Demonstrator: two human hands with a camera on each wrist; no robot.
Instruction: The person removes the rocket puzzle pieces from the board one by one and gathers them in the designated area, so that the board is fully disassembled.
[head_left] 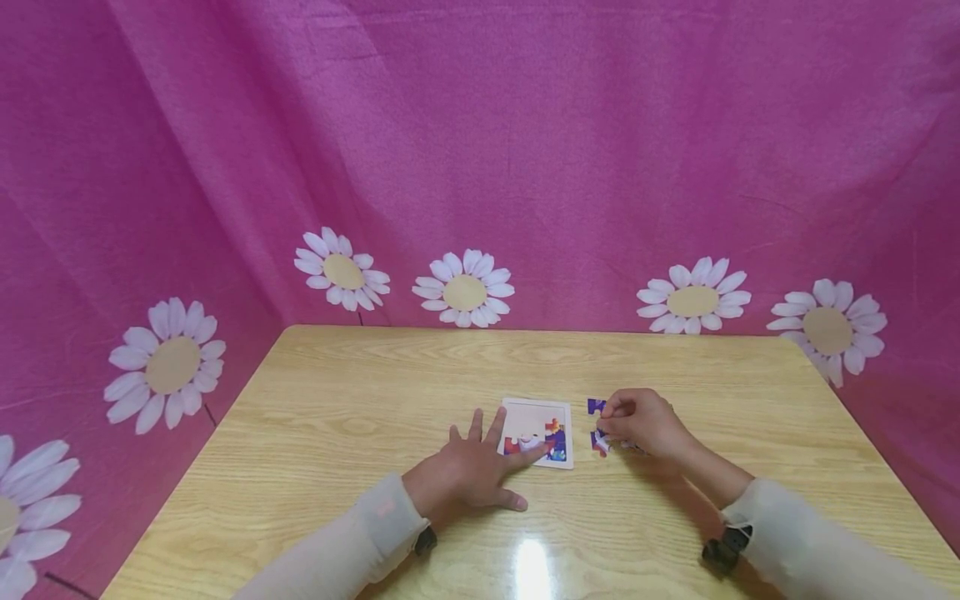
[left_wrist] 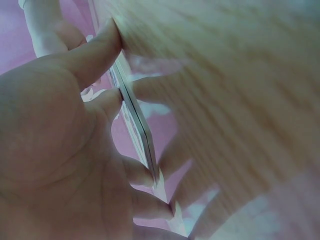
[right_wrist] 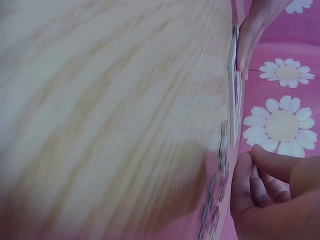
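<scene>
A square puzzle board (head_left: 534, 402) with a white border lies on the table, partly filled with colourful pieces. My left hand (head_left: 472, 467) is spread over its left side, fingers straight. One finger reaches across the pieces in it. The left wrist view shows the palm (left_wrist: 45, 150) beside the board's edge (left_wrist: 137, 120). To the right of the board, my right hand (head_left: 645, 425) has bent fingers, with thumb and index finger close together near loose puzzle pieces (head_left: 599, 443). Whether a piece is between those fingertips cannot be seen. A purple piece (head_left: 595, 406) shows beside them.
The light wood table (head_left: 360, 400) extends around the board. Behind and to the left hangs a pink cloth (head_left: 525, 167) printed with white daisies. Dark devices (head_left: 723, 554) are strapped at the wrists. Loose pieces (right_wrist: 210, 195) lie flat beneath the right hand in the right wrist view.
</scene>
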